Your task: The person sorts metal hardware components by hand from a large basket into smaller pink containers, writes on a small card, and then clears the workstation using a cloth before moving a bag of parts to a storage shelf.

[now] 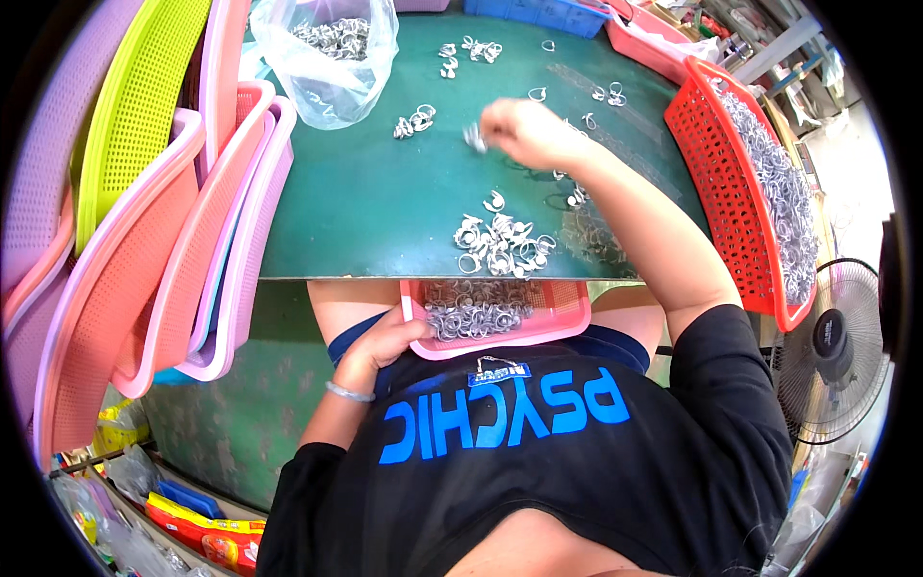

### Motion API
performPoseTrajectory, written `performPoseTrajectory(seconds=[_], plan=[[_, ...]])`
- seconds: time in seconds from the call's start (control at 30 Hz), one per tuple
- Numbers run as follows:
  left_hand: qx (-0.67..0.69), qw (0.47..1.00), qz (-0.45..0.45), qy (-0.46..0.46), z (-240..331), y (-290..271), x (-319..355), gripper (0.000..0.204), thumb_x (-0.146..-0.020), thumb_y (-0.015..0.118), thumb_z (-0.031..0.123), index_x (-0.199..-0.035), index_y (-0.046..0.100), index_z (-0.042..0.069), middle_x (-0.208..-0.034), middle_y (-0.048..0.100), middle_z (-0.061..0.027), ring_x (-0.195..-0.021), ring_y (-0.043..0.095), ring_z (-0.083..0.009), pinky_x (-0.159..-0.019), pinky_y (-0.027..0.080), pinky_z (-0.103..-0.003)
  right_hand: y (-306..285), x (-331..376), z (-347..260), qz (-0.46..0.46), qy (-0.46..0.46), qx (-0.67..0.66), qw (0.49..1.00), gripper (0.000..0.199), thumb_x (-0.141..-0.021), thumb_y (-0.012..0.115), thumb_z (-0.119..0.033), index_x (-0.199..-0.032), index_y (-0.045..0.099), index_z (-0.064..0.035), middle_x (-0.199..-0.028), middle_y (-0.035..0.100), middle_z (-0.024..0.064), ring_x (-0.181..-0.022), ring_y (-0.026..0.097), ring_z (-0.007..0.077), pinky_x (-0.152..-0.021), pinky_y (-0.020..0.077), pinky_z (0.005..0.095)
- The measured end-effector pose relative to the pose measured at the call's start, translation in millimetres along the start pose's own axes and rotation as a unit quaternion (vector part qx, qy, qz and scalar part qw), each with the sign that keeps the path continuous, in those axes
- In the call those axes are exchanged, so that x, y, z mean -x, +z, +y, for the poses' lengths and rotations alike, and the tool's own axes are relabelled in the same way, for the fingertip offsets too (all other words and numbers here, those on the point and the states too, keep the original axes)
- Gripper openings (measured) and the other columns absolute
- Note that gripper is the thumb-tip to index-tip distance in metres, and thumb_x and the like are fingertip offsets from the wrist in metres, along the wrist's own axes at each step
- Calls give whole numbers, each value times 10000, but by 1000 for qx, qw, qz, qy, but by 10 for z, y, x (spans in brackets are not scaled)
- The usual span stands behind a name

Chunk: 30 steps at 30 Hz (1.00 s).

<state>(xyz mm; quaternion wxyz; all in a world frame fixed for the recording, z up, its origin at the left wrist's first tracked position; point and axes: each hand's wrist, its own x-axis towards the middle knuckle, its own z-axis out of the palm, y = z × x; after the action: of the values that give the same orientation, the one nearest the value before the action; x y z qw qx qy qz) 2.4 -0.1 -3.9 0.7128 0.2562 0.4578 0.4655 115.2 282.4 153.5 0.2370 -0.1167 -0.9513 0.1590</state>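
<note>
Over the green table (365, 202), my right hand (527, 133) pinches a small silver metal ring (475, 137), smeared by motion; whether it is one or more I cannot tell. My left hand (394, 338) grips the left end of a pink plastic basket (567, 313) on my lap, its fingers partly hidden by the rim. Silver rings (476, 315) fill the basket's left part. A loose pile of rings (502, 244) lies by the table's near edge, below my right hand. Smaller clusters lie around: one to the left (414, 121), others farther back (481, 49).
Stacked plastic baskets (173, 240) crowd the left side. A clear plastic bag (332, 91) with rings stands at the back left. At the right, a red basket (716, 183) brims with grey metal pieces, beside a fan (829, 337). A blue tray (548, 13) sits at the far edge.
</note>
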Motion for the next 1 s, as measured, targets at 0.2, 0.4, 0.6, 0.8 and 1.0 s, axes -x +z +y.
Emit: performPoseTrajectory(seconds=[0.2, 0.4, 0.6, 0.8, 1.0], plan=[[-19, 1000, -11, -4, -19, -33, -7, 423, -673, 541, 55, -1073, 453, -52, -906, 540, -66, -844, 518, -156, -745, 420, -264, -151, -5, 13, -32, 125, -44, 991, 217, -704, 466, 35, -899, 553, -4, -821, 595, 136, -777, 576, 227, -712, 458, 311], [3, 1000, -5, 10, 36, 24, 7, 425, -676, 539, 56, -1077, 455, -59, -927, 547, -72, -854, 520, -158, -755, 420, -264, 25, 9, -19, -102, 164, -23, 981, 313, -714, 521, -3, -1023, 544, -47, -940, 588, 135, -881, 564, 278, -778, 447, 339], [6, 1000, 0, 13, -2, 6, 2, 419, -680, 536, 53, -1077, 461, -58, -943, 553, -78, -862, 523, -158, -765, 420, -264, 239, -120, 117, -84, 97, -17, 992, 404, -695, 542, 17, -1087, 520, -79, -898, 586, 94, -713, 554, 212, -681, 456, 313], [-2, 1000, -9, 14, 31, 9, 11, 407, -687, 538, 54, -1071, 469, -59, -933, 557, -74, -860, 524, -157, -768, 420, -265, 227, -193, 105, -103, 113, 5, 988, 282, -710, 552, -22, -989, 575, -56, -782, 599, 86, -682, 561, 219, -651, 455, 320], [-6, 1000, -8, 8, 76, 34, 25, 425, -690, 539, 55, -1092, 457, -57, -947, 553, -74, -866, 523, -156, -772, 419, -267, 172, -194, 94, -130, 148, -22, 980, 194, -741, 542, -65, -927, 585, -26, -730, 612, 91, -668, 577, 181, -638, 457, 293]])
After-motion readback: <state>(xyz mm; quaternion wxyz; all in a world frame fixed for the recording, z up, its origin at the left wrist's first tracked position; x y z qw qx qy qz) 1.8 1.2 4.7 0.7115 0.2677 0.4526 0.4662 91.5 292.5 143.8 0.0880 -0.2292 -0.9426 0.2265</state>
